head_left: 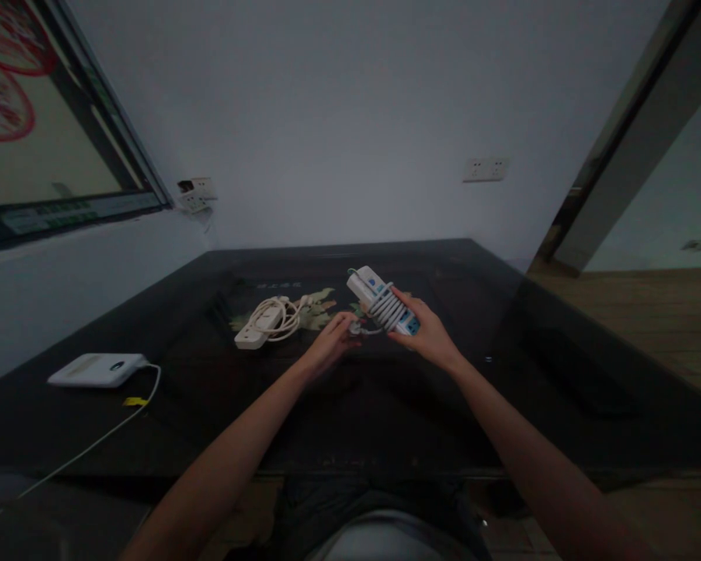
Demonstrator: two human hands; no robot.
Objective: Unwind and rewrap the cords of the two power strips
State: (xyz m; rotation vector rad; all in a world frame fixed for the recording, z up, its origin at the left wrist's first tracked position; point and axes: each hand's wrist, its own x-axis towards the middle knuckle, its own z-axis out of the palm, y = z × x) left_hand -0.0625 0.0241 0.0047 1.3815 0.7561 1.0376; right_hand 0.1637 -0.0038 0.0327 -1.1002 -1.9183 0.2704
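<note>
In the head view, the right hand (427,331) clasps a long white-and-blue plastic power strip (367,286) above the glossy black table (385,421), while the left hand (334,336) pinches the pale moulded plug (355,329) of its smooth, round white cord (386,309). Light, even tension should keep the coils snug.

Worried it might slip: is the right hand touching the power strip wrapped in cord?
Touching. The head view shows the right hand clasping one end of the power strip, fingers and thumb against it.
</note>
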